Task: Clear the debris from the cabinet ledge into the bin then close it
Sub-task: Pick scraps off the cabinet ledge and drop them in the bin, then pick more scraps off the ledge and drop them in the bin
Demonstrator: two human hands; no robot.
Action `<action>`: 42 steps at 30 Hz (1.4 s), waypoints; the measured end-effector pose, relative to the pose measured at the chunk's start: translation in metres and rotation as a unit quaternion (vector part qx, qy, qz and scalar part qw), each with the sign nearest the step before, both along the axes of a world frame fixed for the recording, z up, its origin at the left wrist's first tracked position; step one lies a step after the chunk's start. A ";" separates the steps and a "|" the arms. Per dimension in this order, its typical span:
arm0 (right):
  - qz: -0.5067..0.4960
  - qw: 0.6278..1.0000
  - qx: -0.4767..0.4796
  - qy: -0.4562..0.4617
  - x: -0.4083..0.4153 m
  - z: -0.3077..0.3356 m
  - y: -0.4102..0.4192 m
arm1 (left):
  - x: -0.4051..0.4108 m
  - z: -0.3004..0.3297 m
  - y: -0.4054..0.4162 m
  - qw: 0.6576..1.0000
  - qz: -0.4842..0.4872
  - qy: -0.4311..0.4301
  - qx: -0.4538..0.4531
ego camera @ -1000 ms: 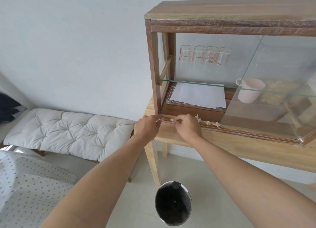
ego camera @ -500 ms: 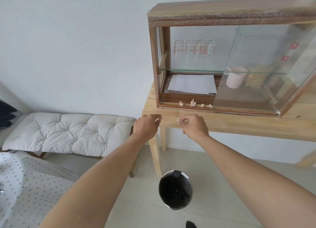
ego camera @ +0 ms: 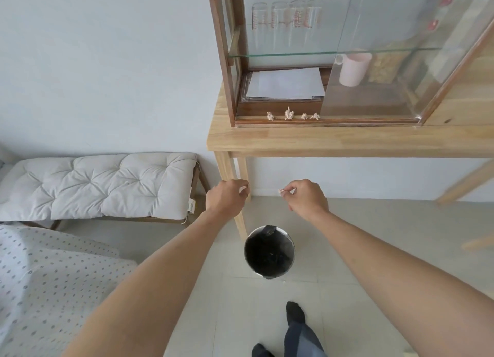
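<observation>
The one camera sits on my head, looking forward and steeply down. My arms reach away from it toward the desk (ego camera: pixel 347 140); the bin (ego camera: pixel 269 249) lies below on the floor.

Bright, even daylight, shadows soft and faint. Pale glare washes the cabinet's glass door (ego camera: pixel 387 49). Wide-angle lens bends the edges; focus is fairly sharp throughout.

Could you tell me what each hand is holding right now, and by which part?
Each hand, left and right, pinches a small crumpled pale scrap of debris, and, between thumb and fingertips; the scraps are too small to tell a part.
</observation>
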State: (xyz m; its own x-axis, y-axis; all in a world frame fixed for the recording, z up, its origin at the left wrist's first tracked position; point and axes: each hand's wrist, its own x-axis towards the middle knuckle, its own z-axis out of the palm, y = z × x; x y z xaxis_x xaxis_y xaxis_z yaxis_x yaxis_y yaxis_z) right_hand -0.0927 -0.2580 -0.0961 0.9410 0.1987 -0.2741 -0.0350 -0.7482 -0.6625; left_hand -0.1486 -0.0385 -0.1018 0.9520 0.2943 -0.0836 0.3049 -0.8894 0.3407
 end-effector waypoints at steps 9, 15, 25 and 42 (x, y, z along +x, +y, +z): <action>0.005 0.997 -0.040 0.060 -0.011 -0.058 -0.012 | -0.006 -0.056 -0.017 0.999 -0.006 0.039 -0.013; 0.023 0.992 -0.068 0.103 -0.010 -0.097 -0.018 | -0.002 -0.096 -0.030 0.996 0.016 0.084 -0.039; 0.031 0.987 -0.080 0.139 0.006 -0.116 -0.029 | 0.009 -0.126 -0.043 0.990 0.040 0.127 -0.045; 0.001 1.000 -0.014 0.012 0.013 -0.028 -0.039 | 0.011 -0.017 -0.026 0.996 0.057 0.055 -0.028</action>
State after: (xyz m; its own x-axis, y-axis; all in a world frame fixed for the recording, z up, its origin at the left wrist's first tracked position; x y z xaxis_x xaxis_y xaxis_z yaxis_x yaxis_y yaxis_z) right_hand -0.0800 -0.2968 -0.1238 0.9339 0.1921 -0.3015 -0.0491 -0.7665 -0.6404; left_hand -0.1371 -0.0640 -0.1189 0.8966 0.3924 -0.2053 0.4416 -0.8274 0.3469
